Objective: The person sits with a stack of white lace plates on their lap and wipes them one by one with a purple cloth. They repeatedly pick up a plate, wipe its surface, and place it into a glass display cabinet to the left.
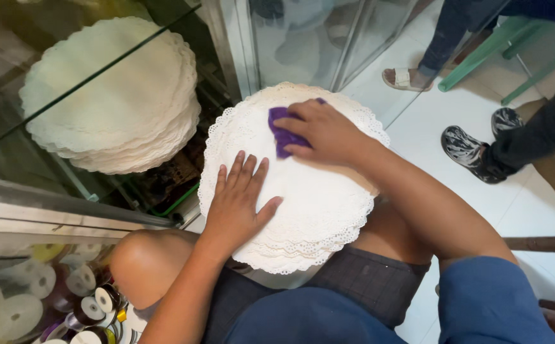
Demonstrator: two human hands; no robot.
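Doily stack (303, 204) sits on my lap, across both knees, far edge overhanging toward the glass cabinet (162, 95).

Left hand (239, 204): flat, fingers spread, palm down on the near-left part of the top doily. Holds nothing, just presses. That's the anchor.

Right hand (325, 130): fingers curled over a purple cloth (282, 137), pinning it to the top doily near the far edge. Loose grip; the cloth sticks out on the thumb side. How much is bunched under the palm, can't tell.

How I'd do this wipe well, my read:
- Keep left pressure even. The stack is loose sheets with lace edges, and the lower ones already fan out at the near rim. Any sideways shove slides them.
- Wipe from centre out to the rim, not inward. Inward strokes would catch the scalloped edge and fold it.
- Light pressure on the cloth. Thin paper, tears or creases easily.
- Keep the cloth flat under my fingers, no bunching, so it doesn't drag the top sheet.
- Knees level. The stack has no other support, and a tilt tips it toward the floor (468, 191).

Around me: a second doily pile (111, 95) behind the glass, well apart. Ribbon spools (86, 306) lower left under glass. Other people's feet (475, 153) to the right, not in my way.
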